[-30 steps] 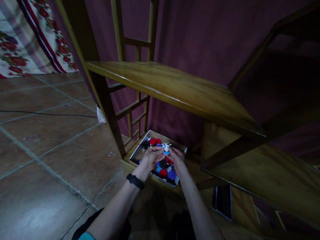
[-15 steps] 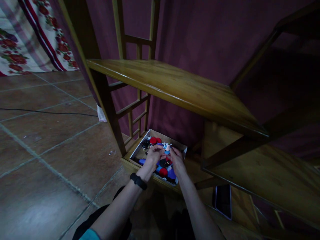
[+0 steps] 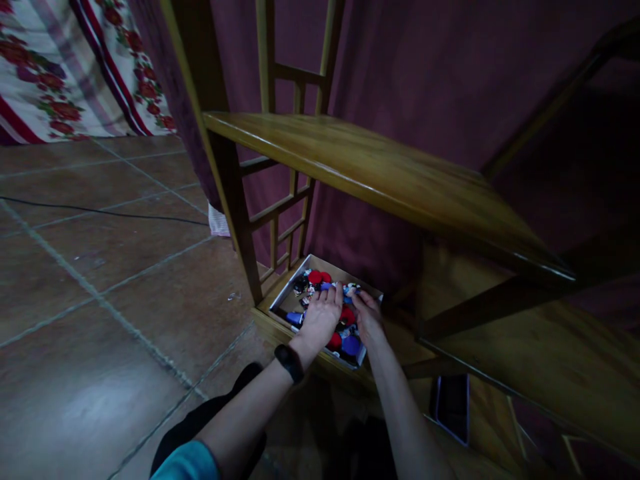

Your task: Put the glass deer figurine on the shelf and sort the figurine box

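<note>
A shallow cardboard box (image 3: pixel 283 299) sits on the bottom board of a wooden shelf unit, filled with several small round pieces in red, blue, purple and black. My left hand (image 3: pixel 323 315) lies palm down over the pieces in the middle of the box, fingers stretched toward the far side. My right hand (image 3: pixel 369 317) reaches in beside it, fingertips touching a small blue and white figure (image 3: pixel 351 291) near the far rim. Whether the right hand grips it is unclear. A black band (image 3: pixel 290 362) is on my left wrist.
A wide wooden shelf board (image 3: pixel 390 177) overhangs the box closely. A wooden post (image 3: pixel 235 200) and lattice stand left of it. A dark phone (image 3: pixel 453 407) lies on the lower board to the right. A black cable (image 3: pixel 100 212) crosses the tiled floor. Maroon curtain (image 3: pixel 425 67) behind.
Both hands held the small figure just above the box, then lowered into it. My left hand has flattened over the pieces. The view shifted slightly right and closer.
</note>
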